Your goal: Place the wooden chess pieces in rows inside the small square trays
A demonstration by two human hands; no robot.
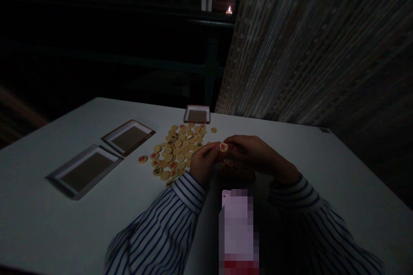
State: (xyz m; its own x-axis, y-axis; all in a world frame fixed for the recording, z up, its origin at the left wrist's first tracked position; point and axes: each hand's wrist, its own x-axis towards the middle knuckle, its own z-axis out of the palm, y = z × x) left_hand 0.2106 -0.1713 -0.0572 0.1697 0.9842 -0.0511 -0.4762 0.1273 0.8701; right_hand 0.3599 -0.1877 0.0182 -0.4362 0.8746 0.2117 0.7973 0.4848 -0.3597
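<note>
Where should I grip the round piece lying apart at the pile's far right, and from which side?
Pinch the piece by its near and far rim, probably coming from the right: this disc lies flat on the table, and the pile sits left of it, so the right seems freer.

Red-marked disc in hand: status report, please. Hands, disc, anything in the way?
Left hand holds red-marked disc, marked side showing. Right hand alongside, contact unclear. Hands partly hide dim box below. Loose discs to the left.

Dimness is graying the table point(342, 189), 1 light point(229, 10) is glinting beyond, and pixel blocks point(238, 232) are masking the phone point(226, 200).
</note>
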